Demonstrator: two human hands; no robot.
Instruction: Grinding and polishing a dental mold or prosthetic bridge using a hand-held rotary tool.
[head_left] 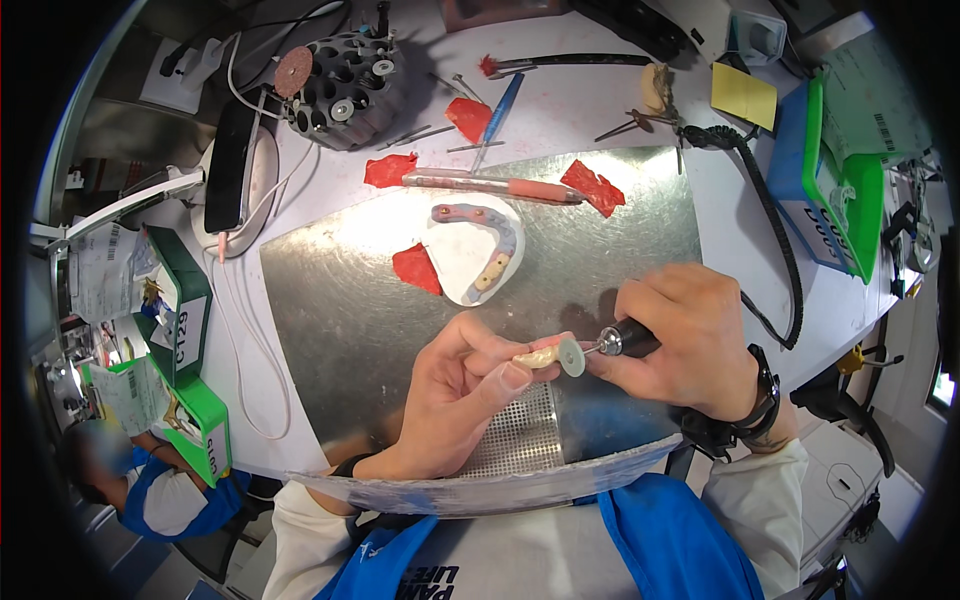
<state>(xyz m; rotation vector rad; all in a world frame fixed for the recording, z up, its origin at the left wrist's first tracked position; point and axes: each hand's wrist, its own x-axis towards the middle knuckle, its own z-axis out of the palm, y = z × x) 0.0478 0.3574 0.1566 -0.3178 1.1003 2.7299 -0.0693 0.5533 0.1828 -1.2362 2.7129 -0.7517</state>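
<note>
Between its thumb and fingers, my left hand pinches a small cream-coloured dental bridge. My right hand is wrapped round a black dental handpiece with a metal nose. On the handpiece's shank sits a round pale green grinding disc, right beside the bridge; whether the two touch I cannot tell. Beyond my hands a white plaster dental model lies on the metal plate, with a grey-violet arch and a few cream teeth at its right side.
A metal bench plate has a perforated grille near me. Red sheet pieces, a pen and a blue-handled tool lie around. A bur holder stands far left, a coiled cable right, and bins at both sides. Another person sits left.
</note>
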